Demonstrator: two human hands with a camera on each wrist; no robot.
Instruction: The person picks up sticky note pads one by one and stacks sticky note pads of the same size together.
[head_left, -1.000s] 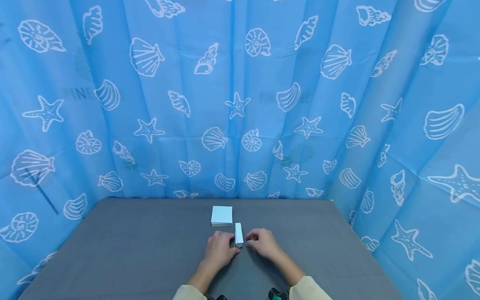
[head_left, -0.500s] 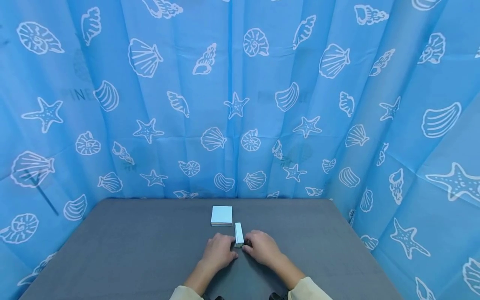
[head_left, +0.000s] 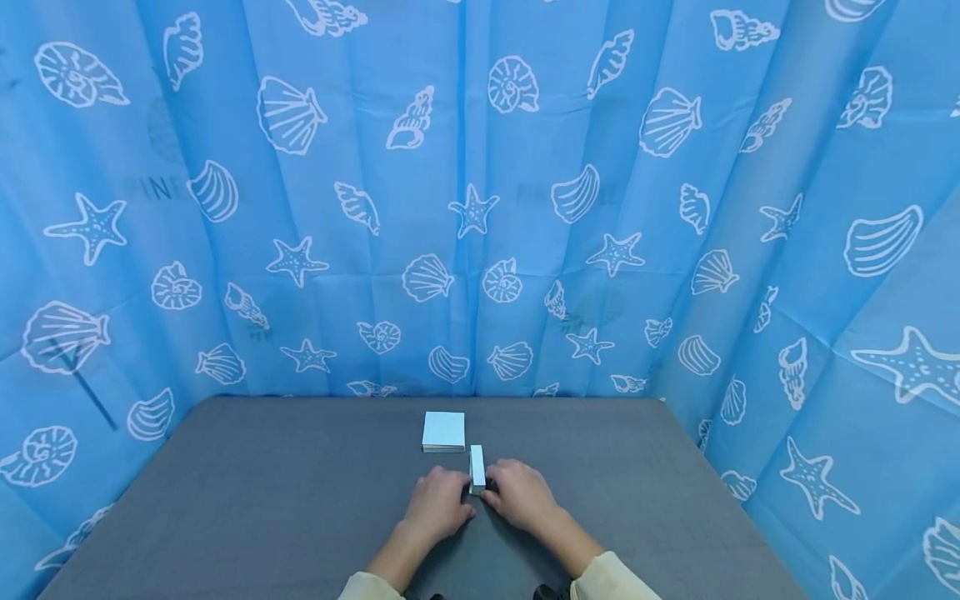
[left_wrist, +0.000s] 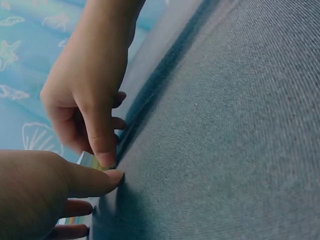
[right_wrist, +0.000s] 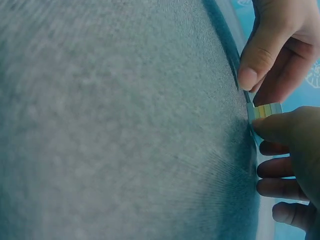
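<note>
Between the hands a narrow pad of sticky notes (head_left: 477, 467) stands on the grey table, pale on top. Its near end shows yellow and pale green layers in the right wrist view. My right hand (head_left: 522, 493) pinches the pad at its near right corner, thumb (right_wrist: 275, 125) against the layered end. On the other side, my left hand (head_left: 438, 502) has its bent fingers at the pad's left face. The left thumb (left_wrist: 100, 181) lies just off the near end, close to the right thumb. A square stack of notes (head_left: 443, 429) lies behind.
The grey cloth-covered table (head_left: 300, 483) stretches out around both hands. A blue curtain (head_left: 465, 208) with white shell and starfish prints hangs behind it and along the sides. Pale sleeves (head_left: 611, 577) cover the forearms near the bottom edge.
My right hand has moved left onto the pad. The left thumb has drawn back from the near end. The pad's top, skewed before, now looks straighter. The square stack has stayed put.
</note>
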